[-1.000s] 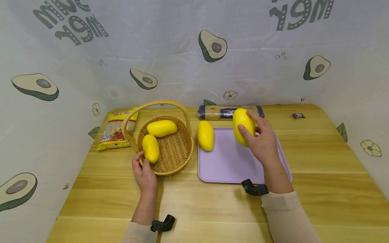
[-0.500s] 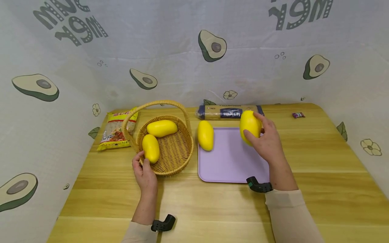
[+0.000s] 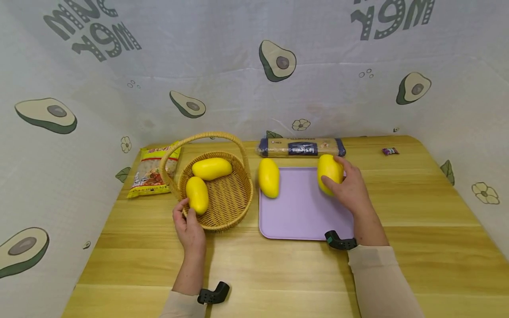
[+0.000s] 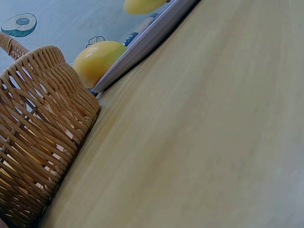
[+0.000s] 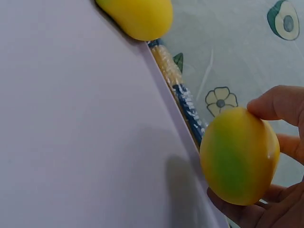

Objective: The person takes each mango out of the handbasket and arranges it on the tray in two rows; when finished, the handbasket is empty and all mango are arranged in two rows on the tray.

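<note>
My right hand [image 3: 350, 187] grips a yellow mango [image 3: 329, 174] over the back right part of a lilac tray [image 3: 302, 216]. In the right wrist view this mango [image 5: 237, 156] shows a green patch, with thumb and fingers round its sides. Another mango [image 3: 269, 177] lies at the tray's left edge. To the left stands a wicker basket [image 3: 226, 194] with a tall handle. Inside it are two mangoes, one across the back [image 3: 212, 168] and one at the left [image 3: 197, 195]. My left hand [image 3: 191, 229] holds the basket's front left rim; the left wrist view mostly hides this hand.
A yellow food packet [image 3: 153, 172] lies left of the basket. Behind the tray is a long pack of spaghetti [image 3: 300, 147]. A small purple wrapped sweet [image 3: 390, 151] lies at the back right of the wooden table [image 3: 262, 274]. A printed curtain [image 3: 230, 66] surrounds the table.
My right hand has carried its mango rightward, then down and slightly nearer over the tray. The left hand, basket and other mangoes have stayed put.
</note>
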Demonstrator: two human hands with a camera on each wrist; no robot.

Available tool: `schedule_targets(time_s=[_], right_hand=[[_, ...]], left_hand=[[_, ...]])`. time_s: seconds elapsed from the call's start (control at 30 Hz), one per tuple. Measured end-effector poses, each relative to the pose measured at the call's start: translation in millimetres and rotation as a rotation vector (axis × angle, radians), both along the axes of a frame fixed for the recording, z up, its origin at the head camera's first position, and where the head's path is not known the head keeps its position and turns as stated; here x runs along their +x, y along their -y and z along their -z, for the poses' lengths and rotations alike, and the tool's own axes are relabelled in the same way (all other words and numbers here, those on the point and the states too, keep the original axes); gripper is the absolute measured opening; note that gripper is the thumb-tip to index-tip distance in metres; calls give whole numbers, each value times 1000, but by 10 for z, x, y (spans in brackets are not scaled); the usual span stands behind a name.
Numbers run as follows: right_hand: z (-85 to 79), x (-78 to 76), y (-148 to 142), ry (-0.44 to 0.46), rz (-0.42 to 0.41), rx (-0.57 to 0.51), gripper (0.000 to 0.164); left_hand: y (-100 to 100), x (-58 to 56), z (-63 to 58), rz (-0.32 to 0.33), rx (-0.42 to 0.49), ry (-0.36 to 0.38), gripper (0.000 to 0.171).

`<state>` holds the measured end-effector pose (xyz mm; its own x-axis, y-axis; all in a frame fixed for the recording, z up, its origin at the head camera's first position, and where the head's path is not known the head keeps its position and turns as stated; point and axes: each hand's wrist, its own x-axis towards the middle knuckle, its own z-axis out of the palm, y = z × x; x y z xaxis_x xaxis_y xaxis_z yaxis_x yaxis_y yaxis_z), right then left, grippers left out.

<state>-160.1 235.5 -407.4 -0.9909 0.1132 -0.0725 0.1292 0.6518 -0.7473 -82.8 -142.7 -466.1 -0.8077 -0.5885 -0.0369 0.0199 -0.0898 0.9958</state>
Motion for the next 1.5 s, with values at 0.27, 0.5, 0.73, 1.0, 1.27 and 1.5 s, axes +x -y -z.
schedule_targets(time_s=[0.27,0.5,0.73,1.0,1.27,1.5], right_hand=[[77,-31,-23,21,-9,73,77],[121,-42,-38,8,-35,82,76],[145,-50,-36,65,-26,57,79],[129,-38,-64,101,-23,29,79],[120,-32,-71,113,-21,11,79],[114,-32,-83,101,-19,10,78]], left_hand=[[-5,8,-4,7,7,-5,28],[-1,15,-1,4,3,0,28],[-2,24,-3,2,1,5,29],[-1,21,-5,5,1,3,29],[-12,25,-14,10,10,-12,28],[-16,6,-18,1,10,3,29]])
